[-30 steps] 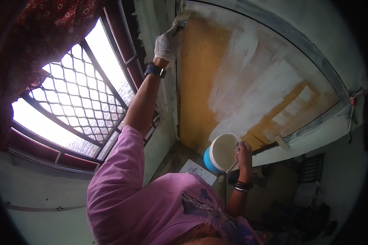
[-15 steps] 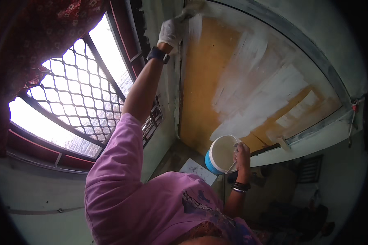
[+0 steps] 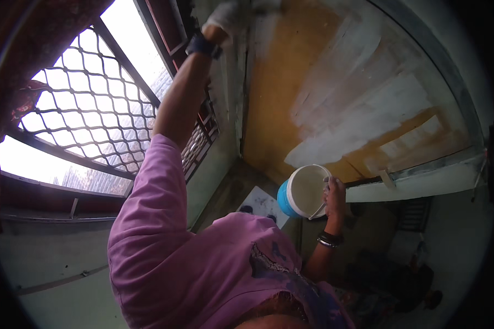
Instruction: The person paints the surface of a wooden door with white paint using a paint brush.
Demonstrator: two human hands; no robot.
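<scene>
My left hand (image 3: 225, 19), in a white glove, is raised to the top of the orange wall (image 3: 274, 104), next to the corner. It is closed on a paintbrush (image 3: 260, 7) that shows only as a pale blur at the picture's edge. A dark watch (image 3: 203, 45) sits on that wrist. My right hand (image 3: 335, 192) grips the rim and wire handle of a blue bucket (image 3: 283, 200), which holds white paint and is kept low in front of me. Broad white paint strokes (image 3: 368, 115) cover part of the wall.
A window with a diamond metal grille (image 3: 88, 109) and a dark red frame fills the left side. A pale ledge (image 3: 422, 183) runs under the painted wall. A sheet of paper (image 3: 260, 203) lies on the floor below the bucket. Dark clutter sits at the lower right.
My left hand has travelled up along the wall corner toward the top edge of the picture. The bucket in my right hand has stayed almost in place.
</scene>
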